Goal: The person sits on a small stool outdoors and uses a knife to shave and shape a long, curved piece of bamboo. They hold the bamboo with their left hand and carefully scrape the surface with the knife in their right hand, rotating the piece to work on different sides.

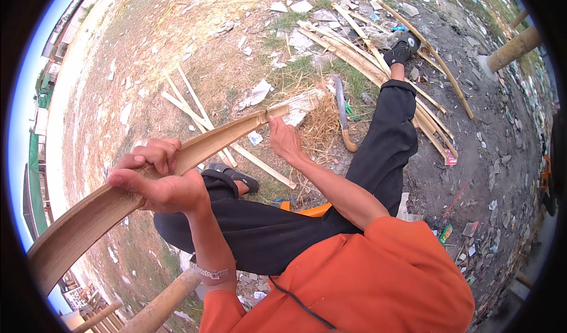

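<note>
A long split bamboo piece point(221, 137), its hollow inner side facing up, slants from the lower left edge towards the middle of the head view. My left hand point(162, 182) is closed around it partway along, thumb on the near edge and fingers over the far one. At its far, narrower end, my right hand point(284, 139) grips the bamboo near a node, the thumb showing and the other fingers partly hidden. Beyond that end lies a curved blade with a wooden handle point(342, 111), flat on the ground and touched by neither hand.
Cut bamboo strips point(348, 52) are heaped by my outstretched foot, and thinner strips point(195, 111) lie crossed ahead. A chopped wood block point(301, 105) sits among shavings. Bamboo posts point(514, 48) stand at right; another pole point(165, 303) is lower left. Orange seat parts point(316, 210) show beneath my legs.
</note>
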